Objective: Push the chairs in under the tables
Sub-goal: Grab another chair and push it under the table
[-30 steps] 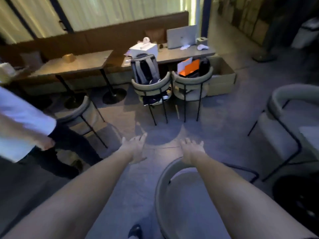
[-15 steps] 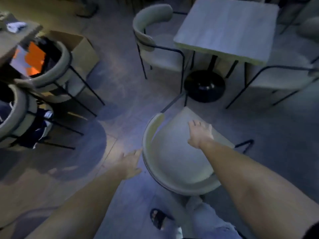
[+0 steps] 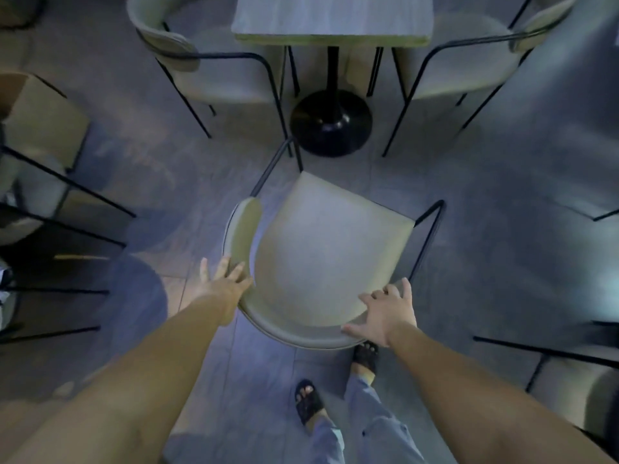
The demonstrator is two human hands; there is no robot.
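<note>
From the head camera, you're standing right behind the chair (image 3: 321,249), which sits out on the open floor (image 3: 485,202), short of the table (image 3: 331,18) and not under it. It's skewed: the front corner of the seat points toward the black table base (image 3: 331,123), and its front left leg stands just beside that base.

Your left hand (image 3: 222,283) lies on the left curve of the backrest, fingers straight and spread, pressing flat and gripping nothing. Your right hand (image 3: 385,313) is at the right end of the backrest, fingers curled over the top rim and thumb stretched along the outer face, so it has hold of the chair.

Now the room ahead. The table's near edge runs straight across the top, with the base beneath it. A second chair (image 3: 214,72) is tucked in on the left of the table and a third chair (image 3: 469,55) on the right, their black legs flanking the base. A strip of bare floor lies between your seat's front edge and the base. Right of your chair the floor is open. More chair legs (image 3: 67,182) crowd the left edge. Your sandals (image 3: 308,401) are just behind the backrest.
</note>
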